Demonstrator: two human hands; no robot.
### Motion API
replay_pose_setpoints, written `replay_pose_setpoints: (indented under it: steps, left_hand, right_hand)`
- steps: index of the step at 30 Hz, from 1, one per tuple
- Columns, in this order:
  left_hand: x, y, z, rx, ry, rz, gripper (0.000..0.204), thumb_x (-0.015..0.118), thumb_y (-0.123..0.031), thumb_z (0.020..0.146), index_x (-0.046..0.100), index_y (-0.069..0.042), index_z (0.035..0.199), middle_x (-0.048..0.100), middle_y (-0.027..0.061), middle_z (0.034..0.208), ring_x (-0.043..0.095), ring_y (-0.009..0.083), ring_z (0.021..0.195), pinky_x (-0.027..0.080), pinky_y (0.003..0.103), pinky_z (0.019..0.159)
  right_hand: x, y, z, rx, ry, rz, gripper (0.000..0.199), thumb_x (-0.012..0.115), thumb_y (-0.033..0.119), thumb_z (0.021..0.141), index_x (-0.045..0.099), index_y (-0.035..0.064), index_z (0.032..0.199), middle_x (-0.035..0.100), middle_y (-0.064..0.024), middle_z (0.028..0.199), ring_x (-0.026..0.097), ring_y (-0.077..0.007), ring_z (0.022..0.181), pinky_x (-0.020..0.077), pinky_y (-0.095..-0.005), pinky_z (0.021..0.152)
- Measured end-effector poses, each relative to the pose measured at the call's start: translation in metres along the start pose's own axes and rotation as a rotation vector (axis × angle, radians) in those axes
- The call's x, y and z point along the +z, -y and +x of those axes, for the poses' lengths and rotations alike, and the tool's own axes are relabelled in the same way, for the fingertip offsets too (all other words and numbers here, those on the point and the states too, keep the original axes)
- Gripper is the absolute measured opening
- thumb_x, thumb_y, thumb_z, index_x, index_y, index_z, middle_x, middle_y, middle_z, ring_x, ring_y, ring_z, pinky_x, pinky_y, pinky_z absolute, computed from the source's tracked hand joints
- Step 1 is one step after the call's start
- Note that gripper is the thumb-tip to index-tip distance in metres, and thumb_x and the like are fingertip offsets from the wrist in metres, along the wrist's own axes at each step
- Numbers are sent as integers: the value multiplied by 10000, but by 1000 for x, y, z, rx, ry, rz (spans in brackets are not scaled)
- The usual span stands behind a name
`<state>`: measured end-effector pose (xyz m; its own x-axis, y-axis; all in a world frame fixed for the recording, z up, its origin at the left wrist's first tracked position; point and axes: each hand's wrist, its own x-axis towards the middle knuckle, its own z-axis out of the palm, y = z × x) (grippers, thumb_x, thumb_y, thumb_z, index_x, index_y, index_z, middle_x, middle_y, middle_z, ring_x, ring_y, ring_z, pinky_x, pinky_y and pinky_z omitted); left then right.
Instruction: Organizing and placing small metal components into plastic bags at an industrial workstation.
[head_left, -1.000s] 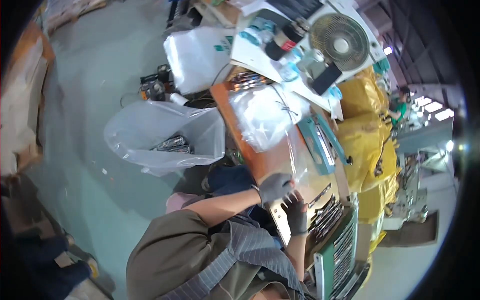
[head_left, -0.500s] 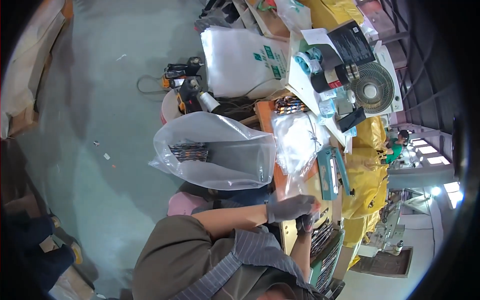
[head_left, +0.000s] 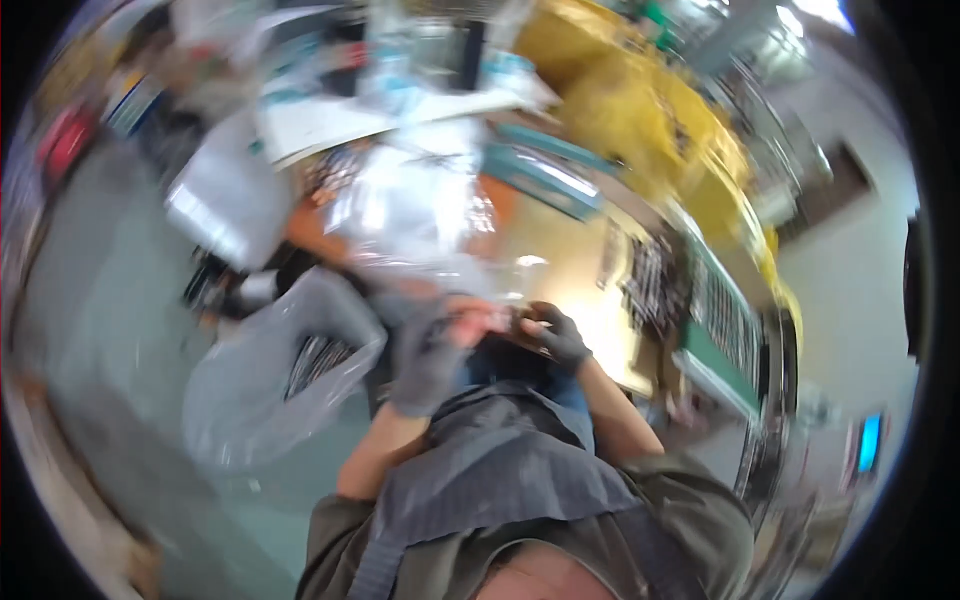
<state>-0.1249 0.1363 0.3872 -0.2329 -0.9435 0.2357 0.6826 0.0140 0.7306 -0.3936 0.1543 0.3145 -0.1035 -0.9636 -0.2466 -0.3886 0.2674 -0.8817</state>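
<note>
Motion blurs the picture. My left hand (head_left: 430,355), in a grey glove with reddish bare fingertips, is closed at the near edge of the wooden worktable (head_left: 560,250). Close beside it on the right, my right hand (head_left: 562,338), also gloved, has its fingers bent inward. A small dark brown thing (head_left: 518,322) shows between the hands, too smeared to name. Just above it stands a piece of clear plastic (head_left: 525,272); whether the hands grip it is unclear. Beyond my left hand lies a pile of clear plastic bags (head_left: 410,200).
A teal bag sealer (head_left: 545,180) stands at the table's back. Slim dark patterned pieces (head_left: 650,280) lie to the right, beside a green tray (head_left: 725,375) of similar ones. A large clear bag (head_left: 240,400) hangs open at left with bundles inside. Yellow sacks (head_left: 640,110) lie behind.
My view has swung round to the right, so the table now lies ahead. My hands have moved slightly apart, and the large clear bag now appears at lower left.
</note>
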Motion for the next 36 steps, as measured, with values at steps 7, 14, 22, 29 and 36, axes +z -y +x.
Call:
replay_pose_setpoints:
  steps: [7,14,22,29,36]
  left_hand:
    - [64,93,52,44,255,762,205,561,-83,855,609,10,1031,633,94,956,577,174,900,436,273,820]
    - [111,216,95,16,512,1163,343,588,-215,860,560,4,1123,599,169,1089,556,292,1036,415,366,911]
    - [120,343,133,207,517,1578,522,510,-351,895,425,6,1267,469,283,1245,432,426,1158,329,478,987]
    - [122,328,131,255,586,1618,438,512,-252,909,473,37,1236,494,249,1255,439,399,1185,324,442,1017]
    - [124,334,131,224,579,1530,407,498,-250,919,497,48,1198,514,246,1223,463,406,1141,342,440,999]
  right_hand:
    - [-74,-69,-23,37,-294,-71,607,651,407,827,473,-6,1235,596,-151,1061,583,-218,946,474,-311,814]
    - [-196,-56,-58,-29,-732,-413,780,627,502,785,364,21,1338,445,-229,1281,441,-371,1189,364,-408,987]
    - [-358,-62,-77,-84,-1105,-663,737,602,491,807,395,7,1322,388,-267,1332,385,-419,1226,326,-451,1015]
    - [-510,-202,-138,626,-1539,-764,769,559,581,790,388,84,1351,335,-237,1396,289,-405,1298,250,-450,1070]
    - [-537,-207,-164,869,-1293,-667,702,592,550,760,472,107,1290,431,-200,1339,397,-361,1235,305,-414,1044]
